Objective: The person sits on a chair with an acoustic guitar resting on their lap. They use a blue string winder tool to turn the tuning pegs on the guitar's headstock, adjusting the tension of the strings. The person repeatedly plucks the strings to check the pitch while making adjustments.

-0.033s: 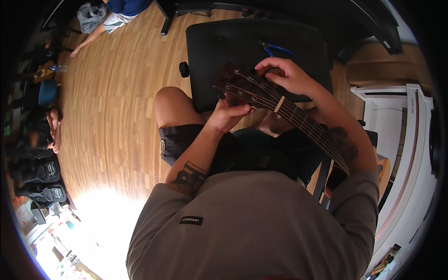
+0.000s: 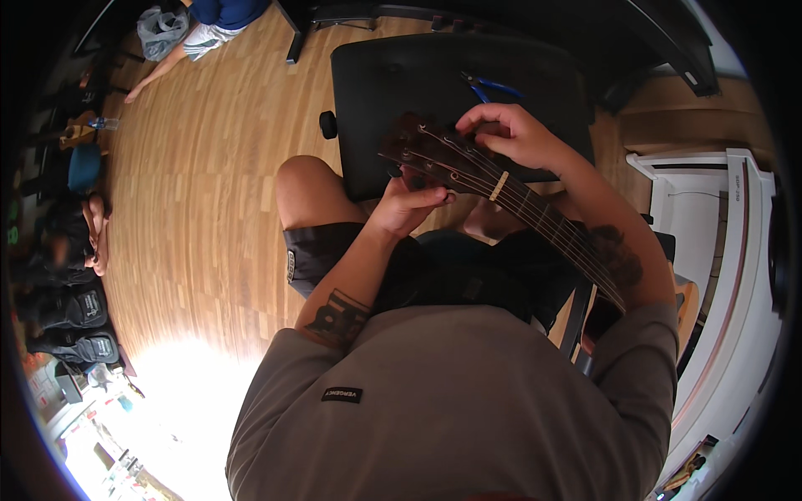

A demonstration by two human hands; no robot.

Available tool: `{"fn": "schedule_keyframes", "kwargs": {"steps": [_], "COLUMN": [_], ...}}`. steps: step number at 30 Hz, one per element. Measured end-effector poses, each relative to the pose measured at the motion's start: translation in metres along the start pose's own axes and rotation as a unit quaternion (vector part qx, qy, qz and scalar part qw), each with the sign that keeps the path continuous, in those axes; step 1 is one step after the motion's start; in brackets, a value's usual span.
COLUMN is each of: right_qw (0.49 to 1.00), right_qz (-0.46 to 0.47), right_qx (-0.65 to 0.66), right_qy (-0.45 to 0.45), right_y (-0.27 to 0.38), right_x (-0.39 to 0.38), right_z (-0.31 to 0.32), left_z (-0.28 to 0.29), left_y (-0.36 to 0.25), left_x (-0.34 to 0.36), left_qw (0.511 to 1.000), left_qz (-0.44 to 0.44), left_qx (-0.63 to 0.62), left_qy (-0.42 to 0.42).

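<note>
So, closest to the camera is a grey-brown T-shirt [image 2: 468,392], and past it the guitar neck [image 2: 564,240] slants up and left across the lap. The headstock [image 2: 430,160] is at the far end, out over the edge of the black surface. Left hand [image 2: 408,204] has hold of its near edge, thumb laid along the side, other fingers tucked out of sight. Right hand [image 2: 520,135] is at the far edge, fingers bent by the tuners; can't tell if it's pinching anything.

Progress-wise, several strings [image 2: 539,213] already cross the pale nut [image 2: 499,186] and run up toward the tuning posts [image 2: 455,176]. Too dark to count them or judge whether they're all wound or up to tension, so no clue how much is left.

Further out, blue-handled cutters [image 2: 501,87] lie on the black surface [image 2: 401,83], untouched. Way beyond, someone in a blue top [image 2: 230,10] sits near a plastic bag [image 2: 163,33].
</note>
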State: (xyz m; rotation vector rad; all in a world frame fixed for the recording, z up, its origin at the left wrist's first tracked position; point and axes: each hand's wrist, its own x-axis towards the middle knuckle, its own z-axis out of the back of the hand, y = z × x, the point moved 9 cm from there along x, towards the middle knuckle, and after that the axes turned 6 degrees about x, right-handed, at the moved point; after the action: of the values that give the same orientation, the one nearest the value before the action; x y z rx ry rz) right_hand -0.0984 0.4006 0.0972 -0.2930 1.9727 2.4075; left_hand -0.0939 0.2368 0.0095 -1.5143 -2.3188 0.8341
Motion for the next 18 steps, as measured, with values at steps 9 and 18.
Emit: {"fn": "schedule_keyframes", "kwargs": {"steps": [9, 18], "right_qw": [0.927, 0.926], "right_qz": [0.085, 0.170], "right_qx": [-0.360, -0.330], "right_qy": [0.065, -0.067], "right_y": [0.043, 0.040], "right_x": [0.007, -0.004], "right_z": [-0.011, -0.004], "left_z": [0.000, -0.004], "left_y": [-0.001, -0.004], "left_x": [0.000, 0.000], "left_qw": [1.000, 1.000], "left_qz": [-0.001, -0.012], "left_qx": [0.005, 0.003], "left_qy": [0.006, 0.007]}}
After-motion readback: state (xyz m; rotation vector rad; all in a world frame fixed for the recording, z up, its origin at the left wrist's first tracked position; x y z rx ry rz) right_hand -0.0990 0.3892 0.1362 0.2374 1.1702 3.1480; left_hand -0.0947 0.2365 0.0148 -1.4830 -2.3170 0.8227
